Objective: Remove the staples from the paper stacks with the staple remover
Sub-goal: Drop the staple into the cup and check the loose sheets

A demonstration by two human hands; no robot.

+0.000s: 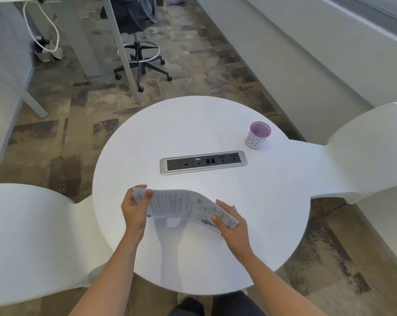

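A printed paper stack (181, 205) hangs bowed above the near side of the round white table (215, 124). My left hand (134, 207) pinches its left end between thumb and fingers. My right hand (231, 224) grips its right end, thumb on top. A small dark-edged object (234, 207) peeks out just behind my right hand; I cannot tell what it is. No staple remover is plainly visible, and no staple can be made out on the sheets.
A silver power and data strip (203, 162) is set into the table's middle. A purple-rimmed cup labelled with letters (258, 135) stands at the far right. White chairs sit left (33, 236) and right (364, 156). A black office stool (140, 58) stands beyond.
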